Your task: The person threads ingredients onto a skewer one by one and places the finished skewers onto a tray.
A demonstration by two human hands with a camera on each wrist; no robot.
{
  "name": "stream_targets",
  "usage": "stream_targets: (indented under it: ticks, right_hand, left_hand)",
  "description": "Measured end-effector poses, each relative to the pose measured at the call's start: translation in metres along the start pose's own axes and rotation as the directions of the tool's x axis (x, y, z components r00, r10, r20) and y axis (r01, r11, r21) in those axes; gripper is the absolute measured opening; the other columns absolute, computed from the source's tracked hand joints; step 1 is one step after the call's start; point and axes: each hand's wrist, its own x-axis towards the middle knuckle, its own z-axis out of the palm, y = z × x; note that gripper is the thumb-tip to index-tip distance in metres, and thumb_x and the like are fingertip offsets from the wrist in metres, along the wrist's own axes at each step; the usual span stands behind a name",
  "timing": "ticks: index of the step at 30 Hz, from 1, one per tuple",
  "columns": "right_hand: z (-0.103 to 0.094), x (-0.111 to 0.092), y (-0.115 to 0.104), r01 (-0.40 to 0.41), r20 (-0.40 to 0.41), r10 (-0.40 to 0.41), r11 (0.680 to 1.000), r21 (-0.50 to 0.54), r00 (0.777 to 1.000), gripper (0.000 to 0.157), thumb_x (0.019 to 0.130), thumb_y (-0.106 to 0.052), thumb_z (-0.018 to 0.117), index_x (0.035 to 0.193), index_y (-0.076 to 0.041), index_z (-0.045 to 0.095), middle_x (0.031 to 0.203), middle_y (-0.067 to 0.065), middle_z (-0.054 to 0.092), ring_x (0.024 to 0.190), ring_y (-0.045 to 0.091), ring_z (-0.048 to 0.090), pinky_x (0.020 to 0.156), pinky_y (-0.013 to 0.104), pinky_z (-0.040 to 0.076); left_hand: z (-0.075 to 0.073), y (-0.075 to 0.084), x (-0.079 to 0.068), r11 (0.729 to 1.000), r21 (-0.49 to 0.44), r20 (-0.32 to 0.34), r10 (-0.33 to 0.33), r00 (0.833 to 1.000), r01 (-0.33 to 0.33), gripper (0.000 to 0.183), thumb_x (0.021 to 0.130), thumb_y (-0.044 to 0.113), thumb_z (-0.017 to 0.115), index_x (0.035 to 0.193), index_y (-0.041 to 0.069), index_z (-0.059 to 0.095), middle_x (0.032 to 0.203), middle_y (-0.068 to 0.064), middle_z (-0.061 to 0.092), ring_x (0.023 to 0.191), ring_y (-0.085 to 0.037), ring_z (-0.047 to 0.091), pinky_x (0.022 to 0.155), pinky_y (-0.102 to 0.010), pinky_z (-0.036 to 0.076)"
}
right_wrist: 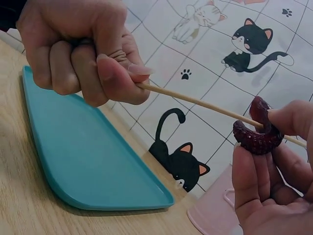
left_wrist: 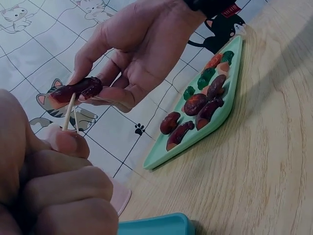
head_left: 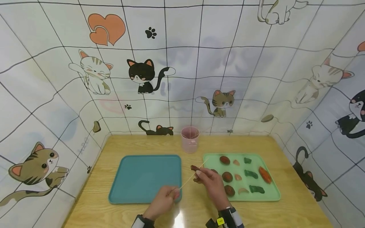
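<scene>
My left hand (head_left: 163, 200) pinches the lower end of a thin wooden skewer (right_wrist: 195, 102) between thumb and curled forefinger. My right hand (head_left: 213, 187) holds a dark red, curved piece like an octopus tentacle (right_wrist: 258, 139), bumpy along one side, between thumb and fingertips. In the right wrist view the skewer runs into this piece and shows again beyond it. The left wrist view shows the tentacle piece (left_wrist: 78, 92) across the skewer. Both hands are above the table between two trays.
A blue tray (head_left: 148, 179) lies left. At right, a green tray (head_left: 272, 193) bears brown rounded pieces (head_left: 227, 176), green pieces (head_left: 251, 174), small pale orange pieces (head_left: 238, 177) and an orange-red piece (head_left: 265, 174). A pink cup (head_left: 190, 141) stands at the back by the cat-print cloth (head_left: 182, 63).
</scene>
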Motion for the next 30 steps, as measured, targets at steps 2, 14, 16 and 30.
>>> stream_targets:
  ticks: [2, 14, 16, 30]
  right_hand:
    - [0.0017, 0.0001, 0.0001, 0.006, -0.011, -0.006, 1.000, 0.001, 1.000, 0.030, 0.096, -0.026, 0.073, 0.110, 0.000, 0.073, 0.100, 0.010, 0.071, 0.086, 0.019, 0.074, 0.082, 0.032, 0.060]
    - [0.0055, -0.0025, 0.0005, -0.015, -0.059, 0.014, 1.000, -0.027, 0.998, 0.031, 0.095, -0.033, 0.074, 0.104, -0.003, 0.075, 0.098, 0.009, 0.072, 0.085, 0.019, 0.075, 0.080, 0.032, 0.060]
    - [0.0059, -0.0023, 0.0006, -0.017, -0.069, 0.016, 1.000, -0.016, 0.998, 0.031, 0.095, -0.032, 0.074, 0.103, -0.002, 0.075, 0.097, 0.008, 0.072, 0.085, 0.019, 0.075, 0.079, 0.032, 0.060]
    - [0.0064, -0.0067, -0.0054, -0.038, -0.097, 0.036, 0.999, -0.015, 0.995, 0.032, 0.094, -0.026, 0.076, 0.108, 0.002, 0.073, 0.097, 0.011, 0.073, 0.081, 0.018, 0.074, 0.076, 0.030, 0.060]
  left_hand:
    - [0.0004, -0.0006, 0.0005, 1.000, 0.015, -0.019, 0.007, 1.000, -0.007, 0.039, 0.106, 0.012, 0.049, 0.069, 0.001, 0.044, 0.062, 0.006, 0.036, 0.054, -0.003, 0.035, 0.057, -0.021, 0.032]
    - [0.0060, -0.0047, 0.0016, 0.996, 0.083, -0.114, 0.045, 0.992, -0.036, 0.037, 0.102, 0.006, 0.055, 0.067, 0.004, 0.046, 0.061, 0.007, 0.037, 0.057, -0.001, 0.036, 0.063, -0.019, 0.033]
    - [0.0072, -0.0048, 0.0026, 0.996, 0.079, -0.132, 0.049, 0.990, -0.039, 0.037, 0.102, 0.006, 0.057, 0.066, 0.005, 0.047, 0.061, 0.007, 0.036, 0.057, -0.001, 0.035, 0.063, -0.019, 0.033]
    - [0.0094, -0.0034, 0.0028, 0.997, 0.077, -0.110, 0.034, 0.993, -0.025, 0.038, 0.102, 0.007, 0.055, 0.066, 0.003, 0.045, 0.061, 0.007, 0.036, 0.057, -0.001, 0.035, 0.062, -0.019, 0.032]
